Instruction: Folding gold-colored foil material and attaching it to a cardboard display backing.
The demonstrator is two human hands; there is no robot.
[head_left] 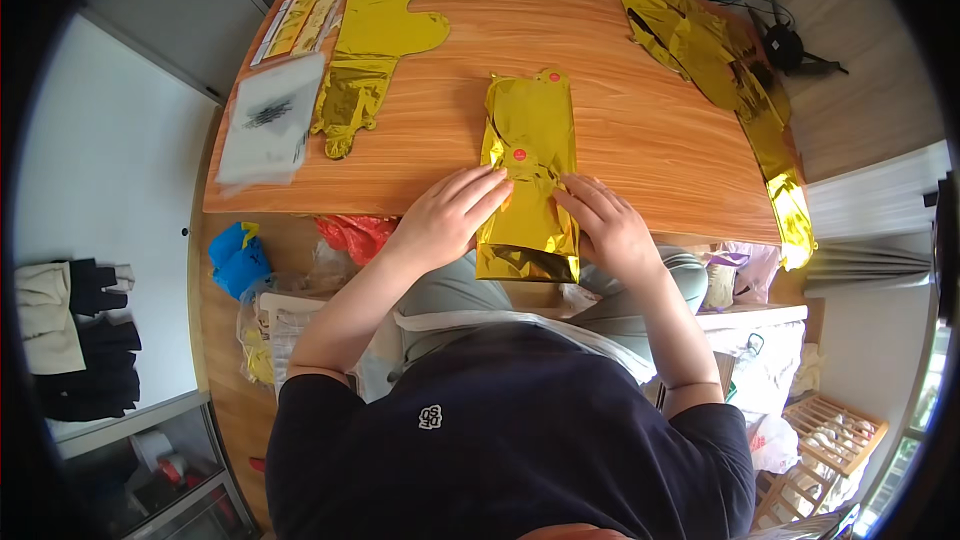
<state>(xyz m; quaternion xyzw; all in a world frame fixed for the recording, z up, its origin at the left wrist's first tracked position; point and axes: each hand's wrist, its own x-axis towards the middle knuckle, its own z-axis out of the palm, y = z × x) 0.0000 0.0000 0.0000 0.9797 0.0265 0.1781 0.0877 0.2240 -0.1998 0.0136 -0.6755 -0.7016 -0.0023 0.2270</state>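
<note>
The person's left hand (455, 212) and right hand (608, 225) press the edges of a folded gold foil sheet (530, 205) on the wooden table (430, 160).

We wear a dark navy T-shirt (540, 430) and grey-green trousers (440, 290).
Our short sleeves (312, 425) end between seven and eight o'clock and between four and five, leaving our forearms (345, 318) bare; a small white emblem (430, 417) with dark lettering marks the shirt between six and seven, and a pale band (455, 319) borders its twelve o'clock edge.
</note>
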